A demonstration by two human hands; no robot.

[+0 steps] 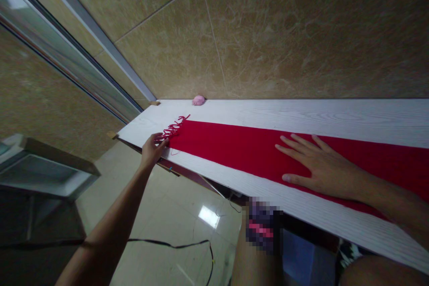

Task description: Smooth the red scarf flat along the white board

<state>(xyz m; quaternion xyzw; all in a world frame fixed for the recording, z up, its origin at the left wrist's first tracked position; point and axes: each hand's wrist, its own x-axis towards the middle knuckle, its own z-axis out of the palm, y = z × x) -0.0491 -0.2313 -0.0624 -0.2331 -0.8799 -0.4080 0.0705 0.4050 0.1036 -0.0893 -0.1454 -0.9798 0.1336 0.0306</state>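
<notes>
A long red scarf (228,143) with a twisted fringe (172,130) at its left end lies stretched along the white tabletop. At the near corner of that fringed end, my left hand (155,146) has its thumb and fingers closed on the scarf's edge. Flat on the cloth farther right rests my right hand (318,167), open, fingers spread and pointing left. The scarf's right end runs out of view, partly beneath my right forearm.
A small pink pig-like figure (199,100) sits at the table's back edge by the tiled wall (284,31). A black cable (170,246) crosses the floor. Left stands a grey framed object (50,170). A metal-framed panel (73,49) borders the table's far left.
</notes>
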